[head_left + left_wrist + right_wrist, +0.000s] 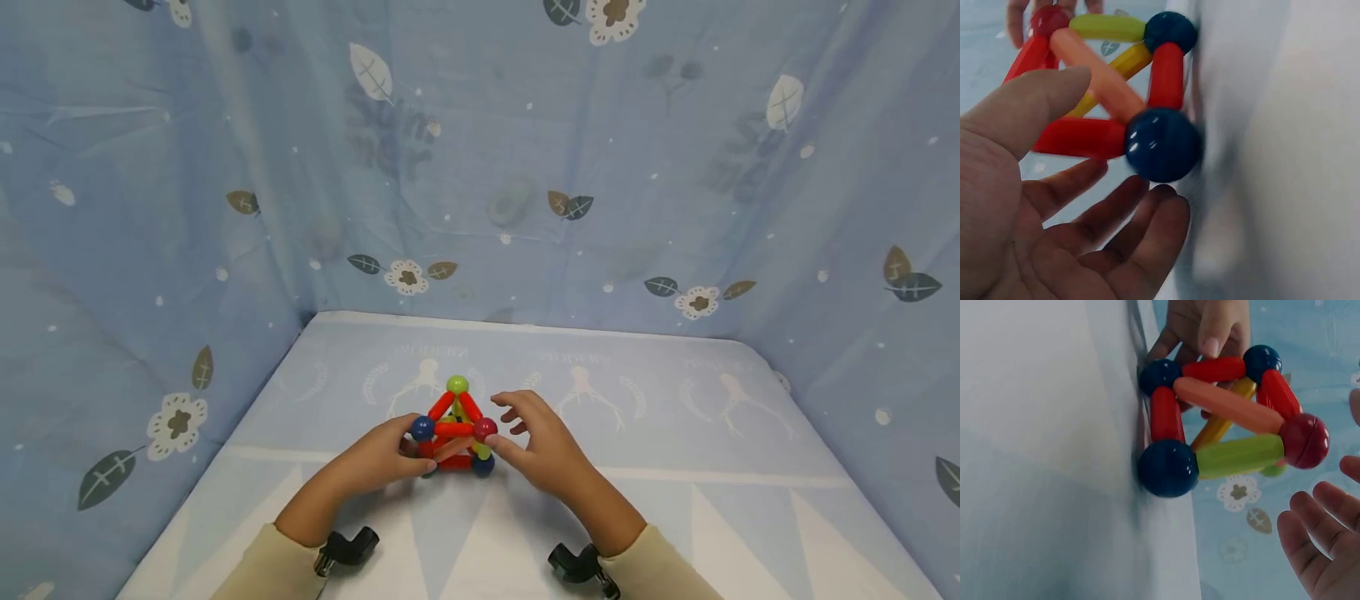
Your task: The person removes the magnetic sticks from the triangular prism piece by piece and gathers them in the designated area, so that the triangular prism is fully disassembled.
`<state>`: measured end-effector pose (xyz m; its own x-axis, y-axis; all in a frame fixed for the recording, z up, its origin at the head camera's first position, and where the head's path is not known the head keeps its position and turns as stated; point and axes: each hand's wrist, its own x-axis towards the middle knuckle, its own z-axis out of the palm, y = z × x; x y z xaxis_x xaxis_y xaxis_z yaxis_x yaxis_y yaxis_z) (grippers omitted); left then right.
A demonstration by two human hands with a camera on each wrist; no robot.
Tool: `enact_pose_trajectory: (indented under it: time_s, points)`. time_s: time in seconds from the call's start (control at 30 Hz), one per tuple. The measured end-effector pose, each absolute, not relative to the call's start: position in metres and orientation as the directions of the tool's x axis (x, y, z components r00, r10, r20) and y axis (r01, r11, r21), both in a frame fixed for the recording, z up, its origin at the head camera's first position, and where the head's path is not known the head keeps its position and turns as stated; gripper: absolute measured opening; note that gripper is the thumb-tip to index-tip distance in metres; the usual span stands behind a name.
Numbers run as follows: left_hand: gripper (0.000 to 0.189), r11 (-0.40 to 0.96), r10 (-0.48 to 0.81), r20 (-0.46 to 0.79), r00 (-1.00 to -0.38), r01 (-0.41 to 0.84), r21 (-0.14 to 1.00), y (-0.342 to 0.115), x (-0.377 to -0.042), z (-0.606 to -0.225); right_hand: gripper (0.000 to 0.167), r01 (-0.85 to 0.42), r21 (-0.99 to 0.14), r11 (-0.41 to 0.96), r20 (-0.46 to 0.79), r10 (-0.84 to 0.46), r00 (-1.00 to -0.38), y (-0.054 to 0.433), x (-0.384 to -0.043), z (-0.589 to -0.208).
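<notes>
A ball-and-rod building toy [454, 430], joined into a frame, stands on the table in front of me. A green ball [457, 384] tops it, with red rods sloping down to a blue ball [422, 428] and a dark red ball [485, 429]. Across its front runs a slanting orange rod [1229, 404], above a yellow-green rod [1241, 456]. My left hand [382, 451] holds the left side, thumb in front and fingers behind. Beside the dark red ball is my right hand [546, 446], fingers spread and relaxed, thumb close to the ball.
The toy rests on a pale patterned tabletop [660, 425]. Blue floral curtains [480, 167] enclose the back and both sides. A small black device [350, 548] sits at the left wrist, and another black device [573, 563] at the right.
</notes>
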<state>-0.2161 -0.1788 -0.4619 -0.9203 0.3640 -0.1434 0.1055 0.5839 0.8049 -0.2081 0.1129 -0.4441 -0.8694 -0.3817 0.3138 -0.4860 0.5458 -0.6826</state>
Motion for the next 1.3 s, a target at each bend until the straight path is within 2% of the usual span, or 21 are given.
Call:
enact_pose_trajectory:
  time_s: [0.1,0.23,0.5,0.8,1.3]
  points:
    - [0.053,0.588,0.344,-0.124,-0.931,0.111,0.801,-0.176,-0.215,-0.464,0.050,-0.507,-0.679,0.531,0.325,-0.402,-0.856,0.106,-0.210,-0.444]
    - [0.055,0.560,0.327,-0.089,-0.941,0.117,0.820,-0.177,-0.214,-0.469,0.040,-0.537,-0.651,0.537,0.344,-0.422,-0.839,0.099,-0.211,-0.445]
    - [0.068,0.426,0.364,-0.041,-0.931,0.128,0.896,-0.176,-0.210,-0.475,0.036,-0.559,-0.638,0.530,0.396,-0.397,-0.828,0.089,-0.206,-0.457]
    - [0.050,0.475,0.331,-0.001,-0.943,0.166,0.864,-0.174,-0.205,-0.477,0.029,-0.545,-0.603,0.582,0.492,-0.267,-0.829,0.074,-0.200,-0.464]
    - [0.050,0.450,0.335,0.010,-0.942,0.170,0.877,-0.171,-0.206,-0.480,0.020,-0.546,-0.619,0.566,0.501,-0.250,-0.828,0.072,-0.200,-0.461]
